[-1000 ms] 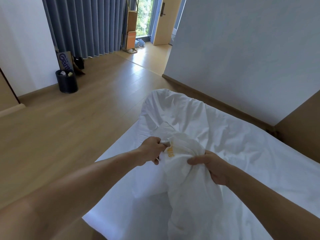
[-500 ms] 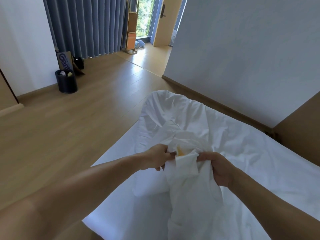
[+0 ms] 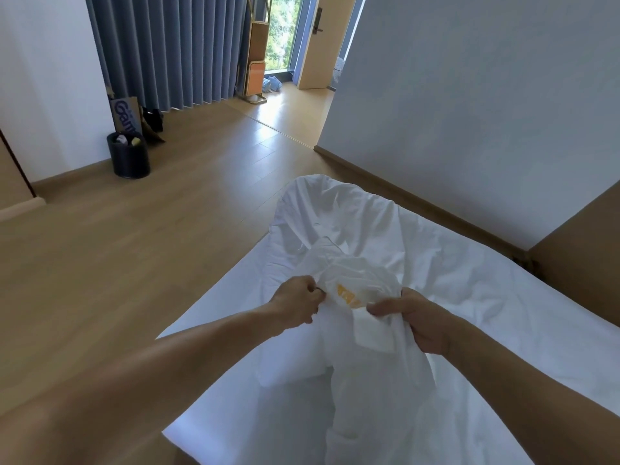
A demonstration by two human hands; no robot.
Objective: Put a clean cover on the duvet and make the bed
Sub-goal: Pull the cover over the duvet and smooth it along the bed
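**Writing and marks**
- Brown paper bag (image 3: 123, 113), standing against the wall behind the bin: purple lettering running down it, "Gam" legible, the rest hidden by the bin.
- Orange printed mark (image 3: 347, 294) on the white fabric between the two hands; characters too blurred and creased to read.

**Task item**
- Duvet cover (image 3: 365, 370): plain white, thin, heavily creased. It is gathered into a raised bunch above the bed (image 3: 228, 391), at the side nearest the wooden floor (image 3: 134, 263). One long fold hangs toward the camera. More rumpled white cloth runs on to the bed's far corner; whether that part is cover or duvet cannot be told. A small rectangular flap (image 3: 373, 334) hangs just below the orange mark.
- Left hand (image 3: 297, 305): fingers curled tight, pinching a gather of the cover at the left of the mark.
- Right hand (image 3: 416, 318): thumb on top and fingers curled beneath, gripping the cover at the right of the mark.

**Containers**
- Black round waste bin (image 3: 129, 157) on the floor by the white wall: holds crumpled rubbish, one pale piece and one yellowish.
- Orange box (image 3: 255, 78) by the open door (image 3: 317, 38), contents not visible.

**Surroundings**
- Blue-grey pleated curtains (image 3: 161, 52), drawn.
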